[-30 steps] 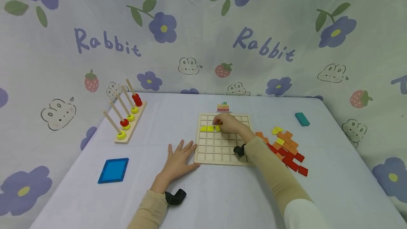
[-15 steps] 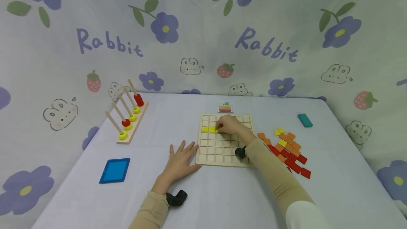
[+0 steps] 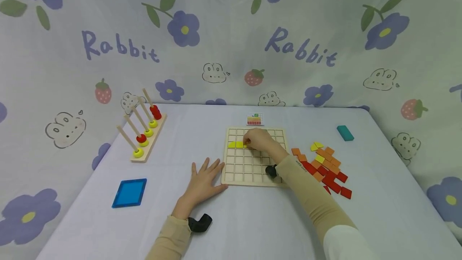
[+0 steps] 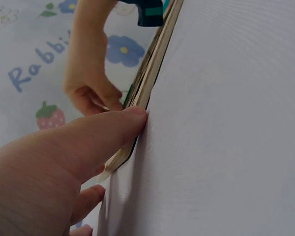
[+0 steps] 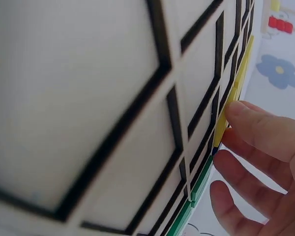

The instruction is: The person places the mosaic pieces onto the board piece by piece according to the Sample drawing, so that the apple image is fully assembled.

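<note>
On the white table lies a wooden grid board [image 3: 236, 168] with square cells. My right hand [image 3: 258, 139] is over its upper middle, thumb and fingertips pinching a yellow tile [image 5: 223, 126] at the grid. More yellow tiles [image 3: 236, 144] sit in the row just left of those fingers. Green tiles [image 5: 201, 179] show in the right wrist view, mostly hidden by the hand from above. My left hand [image 3: 203, 185] rests flat with spread fingers at the board's lower left; in the left wrist view its thumb [image 4: 123, 120] touches the board edge.
A small picture card [image 3: 255, 119] lies behind the board. Loose orange tiles [image 3: 328, 155], red tiles [image 3: 330, 179] and yellow tiles [image 3: 316, 146] are at right, near a teal block [image 3: 345, 133]. Left are a peg stand with beads [image 3: 155, 135] and a blue square panel [image 3: 129, 193].
The right hand has lowered the yellow tile from a tilted position to the grid, beside the other yellow tiles. My left hand has stayed in place; the head view has shifted slightly.
</note>
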Available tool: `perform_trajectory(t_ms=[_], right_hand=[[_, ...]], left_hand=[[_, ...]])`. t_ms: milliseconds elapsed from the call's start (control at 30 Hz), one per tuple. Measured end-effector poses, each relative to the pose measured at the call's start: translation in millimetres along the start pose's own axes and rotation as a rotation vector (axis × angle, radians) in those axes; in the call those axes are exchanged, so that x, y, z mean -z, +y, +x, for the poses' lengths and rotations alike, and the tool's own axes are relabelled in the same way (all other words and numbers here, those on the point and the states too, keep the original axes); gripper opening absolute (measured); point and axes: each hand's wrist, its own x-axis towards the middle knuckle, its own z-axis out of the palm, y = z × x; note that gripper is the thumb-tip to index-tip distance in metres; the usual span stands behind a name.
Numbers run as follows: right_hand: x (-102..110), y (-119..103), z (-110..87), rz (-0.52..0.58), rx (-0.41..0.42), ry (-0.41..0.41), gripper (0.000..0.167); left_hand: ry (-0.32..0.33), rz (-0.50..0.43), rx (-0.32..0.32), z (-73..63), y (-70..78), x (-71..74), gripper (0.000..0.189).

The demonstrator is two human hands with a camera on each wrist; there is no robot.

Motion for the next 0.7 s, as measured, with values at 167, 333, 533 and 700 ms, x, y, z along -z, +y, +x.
perform_trajectory(t_ms=[167, 333, 533, 700], right_hand=[[0.1, -1.9, 1.0, 0.028, -0.013, -0.029, 0.011], [-0.8, -2.7, 0.5, 0.051, -0.014, -0.04, 0.022], [-0.2, -1.5, 0.1, 0.125, -0.027, -0.031, 0.017], [5.2, 0.2, 0.6, 0.287, -0.014, -0.009, 0.018]], left_hand=[[-0.002, 0.002, 0.003, 0.1, -1.6, -0.6, 0.072], [-0.012, -0.006, 0.01, -0.6, -1.7, -2.1, 0.072], [-0.018, -0.012, 0.006, -0.8, -0.2, -2.3, 0.072], [-0.011, -0.006, 0.013, -0.7, 0.3, -0.7, 0.072]])
